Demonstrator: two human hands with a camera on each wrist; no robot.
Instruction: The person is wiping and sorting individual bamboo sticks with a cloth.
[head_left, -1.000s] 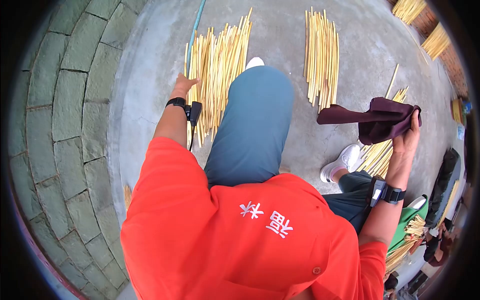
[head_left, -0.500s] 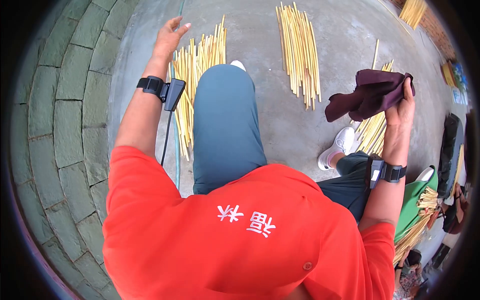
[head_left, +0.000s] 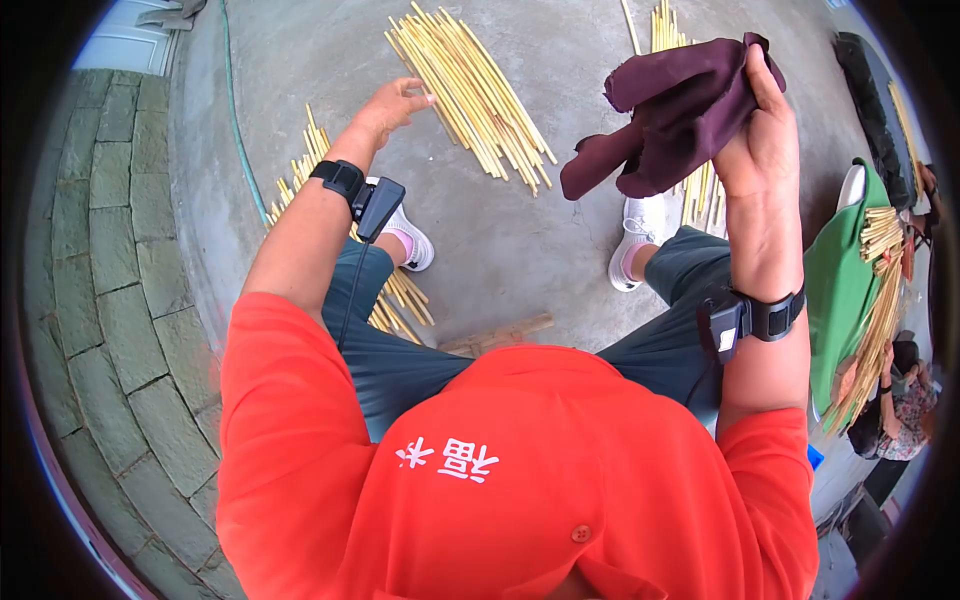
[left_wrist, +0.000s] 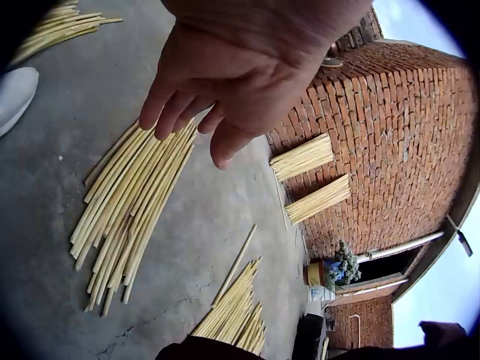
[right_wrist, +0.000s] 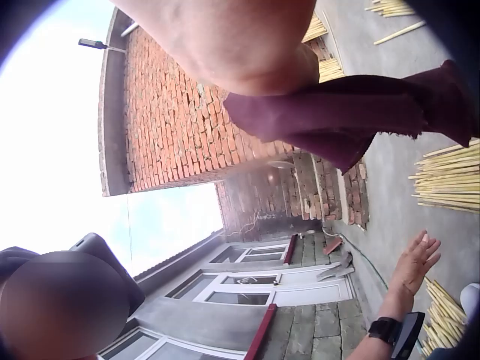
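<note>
My right hand (head_left: pixel 765 145) is raised at the upper right and grips a dark maroon cloth (head_left: pixel 690 110) between thumb and fingers. Folds of the cloth hang to the left, and its loose end also shows in the right wrist view. With nothing in it, my left hand (head_left: pixel 392 110) reaches forward, its fingers loosely extended. Nearest to it is a spread of pale thin sticks (head_left: pixel 480 95) lying on the concrete floor. In the left wrist view the fingertips overlap the upper end of those sticks (left_wrist: pixel 135 210).
More sticks lie by my left foot (head_left: pixel 405 240), and another pile (head_left: pixel 705 195) beside my right shoe (head_left: pixel 638 230). A green hose (head_left: pixel 232 110) runs along the left. At right, a person (head_left: pixel 905 400) is near a green cover (head_left: pixel 845 290) bearing sticks. Bundles (left_wrist: pixel 304 157) lean against a brick wall (left_wrist: pixel 375 150).
My body and view have turned to the right, away from the left stick pile. The left hand has swung toward the middle sticks. The right hand still holds the cloth, now higher in view.
</note>
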